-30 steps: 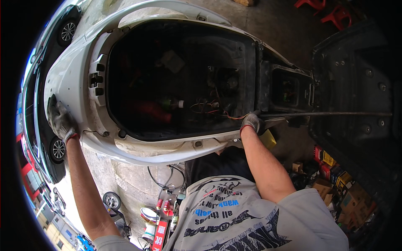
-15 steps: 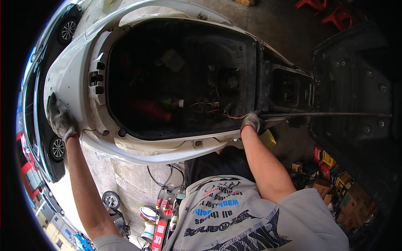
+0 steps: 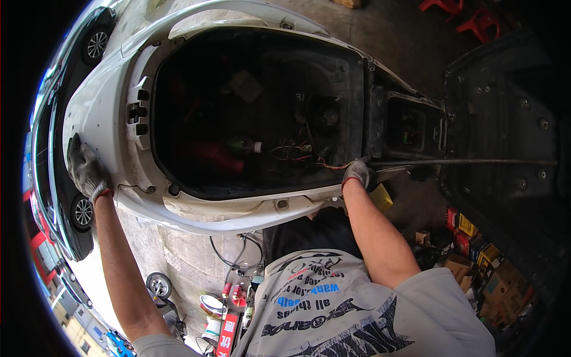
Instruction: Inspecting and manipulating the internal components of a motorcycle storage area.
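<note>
A white scooter body (image 3: 95, 113) lies across the view with its black under-seat storage bin (image 3: 208, 95) uncovered. In a dark-palmed grey work glove, my left hand (image 3: 87, 169) lies with its fingers stretched on the white tail panel. My right hand (image 3: 358, 174), gloved too, is closed over the near edge of the bin toward its right end, beside a long dark rod (image 3: 464, 162); its fingertips are partly hidden. Thin loose wires (image 3: 291, 152) run inside the bin toward that hand. A white-capped bottle (image 3: 256, 147) and a dim red object (image 3: 214, 156) lie in the bin.
The raised black seat underside (image 3: 505, 119) stands at the right. Boxes (image 3: 499, 285) are piled below it. Red plastic chairs (image 3: 480, 25) stand at the upper right. Cars (image 3: 74, 137) line the left side. A small wheel (image 3: 159, 285) and a cable loop (image 3: 238, 253) are on the floor.
My view has shifted very slightly. Both hands stay in the same places on the scooter.
</note>
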Available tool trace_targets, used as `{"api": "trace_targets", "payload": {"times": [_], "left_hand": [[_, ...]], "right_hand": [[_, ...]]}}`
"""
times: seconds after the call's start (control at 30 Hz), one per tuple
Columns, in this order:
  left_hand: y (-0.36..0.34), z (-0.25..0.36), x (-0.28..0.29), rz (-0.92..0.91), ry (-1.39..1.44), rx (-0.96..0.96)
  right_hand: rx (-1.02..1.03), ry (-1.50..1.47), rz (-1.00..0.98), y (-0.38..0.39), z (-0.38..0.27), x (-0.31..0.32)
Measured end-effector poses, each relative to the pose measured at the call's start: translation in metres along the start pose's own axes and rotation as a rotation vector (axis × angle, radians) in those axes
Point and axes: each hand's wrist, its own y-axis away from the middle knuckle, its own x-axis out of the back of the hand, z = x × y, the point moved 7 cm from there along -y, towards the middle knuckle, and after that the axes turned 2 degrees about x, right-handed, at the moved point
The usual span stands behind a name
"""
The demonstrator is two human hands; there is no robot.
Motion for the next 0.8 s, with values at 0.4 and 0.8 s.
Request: {"api": "trace_targets", "payload": {"times": [0.4,0.8], "left_hand": [[0.002,-0.009,0.000,0.004,-0.011,-0.007],[0.003,-0.009,0.002,0.004,-0.016,0.004]], "right_hand": [[0.003,-0.039,-0.198,0.006,-0.001,-0.011],[0.006,0.012,-0.154,0.002,0.001,-0.021]]}}
